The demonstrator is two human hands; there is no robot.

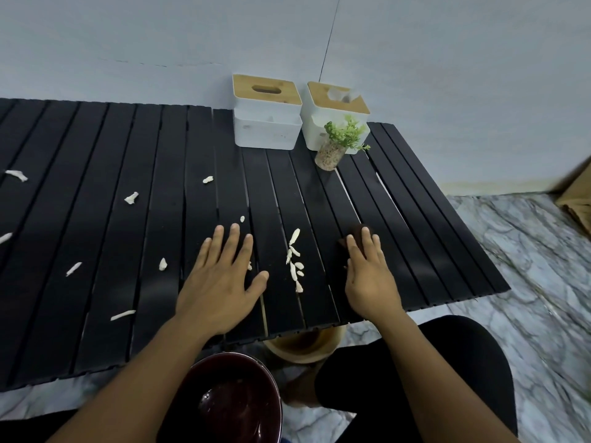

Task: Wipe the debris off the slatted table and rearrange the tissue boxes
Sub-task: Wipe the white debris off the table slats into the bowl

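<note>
Left hand splayed, right hand pressing a dark brown cloth, we risk sweeping white scraps through the black slatted surface

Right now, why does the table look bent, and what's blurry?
Head view: the wide lens tilts and stretches the table; head view, right edge: the floor smears into blur; head view, bottom: glare glints in the bowl.

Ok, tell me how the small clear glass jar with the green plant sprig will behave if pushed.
The small clear glass jar is tall and narrow, so it probably tips rather than slides. Its grainy filling likely weighs the base. Gaps in the black slatted table may catch its bottom.
</note>
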